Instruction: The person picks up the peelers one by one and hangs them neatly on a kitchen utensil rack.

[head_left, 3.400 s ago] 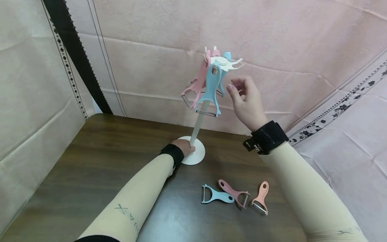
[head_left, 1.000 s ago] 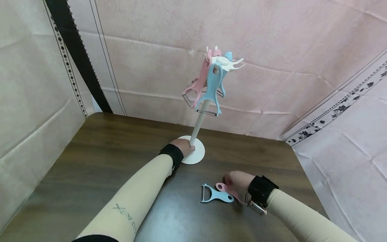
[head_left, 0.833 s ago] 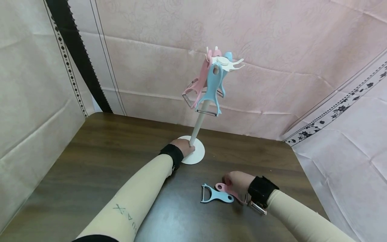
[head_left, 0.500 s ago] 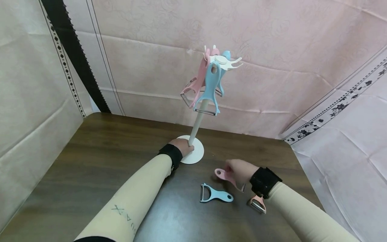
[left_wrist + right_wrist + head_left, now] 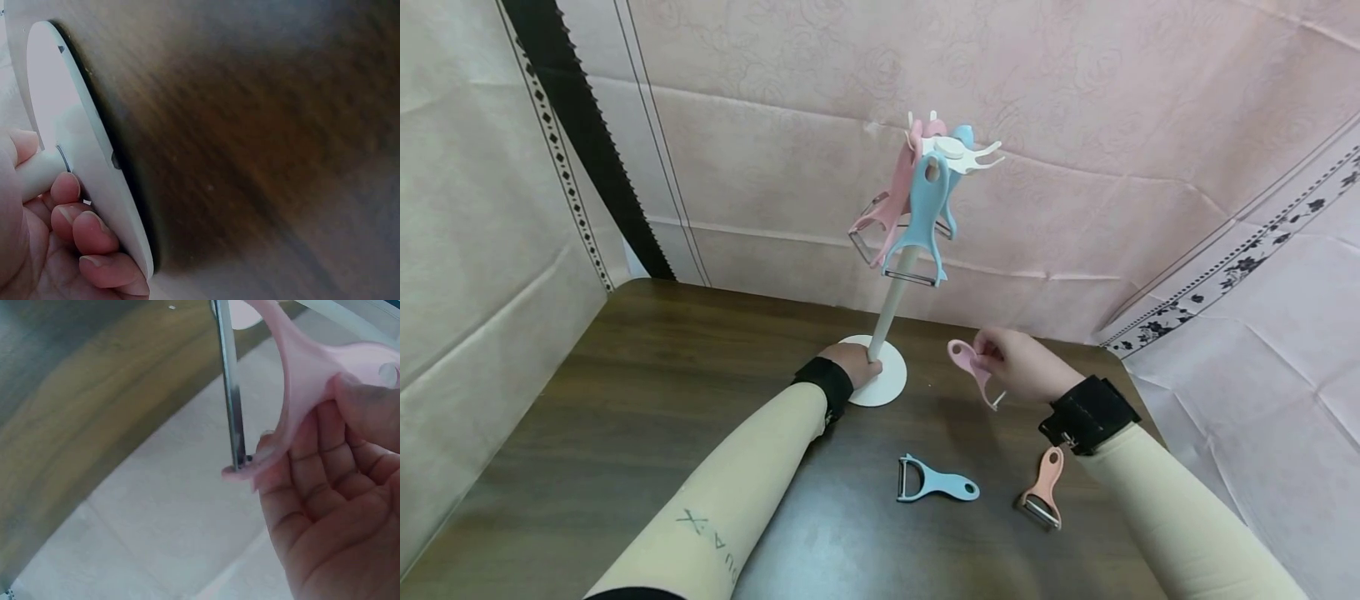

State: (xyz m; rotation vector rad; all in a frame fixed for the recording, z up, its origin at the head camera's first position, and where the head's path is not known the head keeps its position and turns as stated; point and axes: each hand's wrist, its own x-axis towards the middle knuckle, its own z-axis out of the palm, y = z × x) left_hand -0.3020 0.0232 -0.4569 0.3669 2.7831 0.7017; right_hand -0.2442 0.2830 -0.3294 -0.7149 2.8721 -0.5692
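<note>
My left hand [image 5: 853, 364] grips the foot of a white stand's post [image 5: 891, 310], just over its round base [image 5: 887, 385]; in the left wrist view the fingers curl around the post [image 5: 41, 175]. From the stand's hooked top [image 5: 951, 150] hang pink peelers [image 5: 891, 204] and blue peelers [image 5: 927, 208]. My right hand [image 5: 1022, 363] pinches a pink peeler [image 5: 973, 367] above the table, right of the stand, its hanging hole pointing up and left. In the right wrist view thumb and fingers hold this peeler's neck [image 5: 312, 369], with its metal blade [image 5: 232, 394] showing.
On the wooden table [image 5: 700, 417] lie a blue peeler [image 5: 938, 483] in front of the stand and an orange peeler [image 5: 1045, 490] nearer my right forearm. Pale patterned cloth [image 5: 775, 167] rises behind the table's back edge and along both sides.
My right hand came down from beside the stand's top to the table, took the pink peeler lying across the blue one, and lifted it up and away. My left hand stays on the post.
</note>
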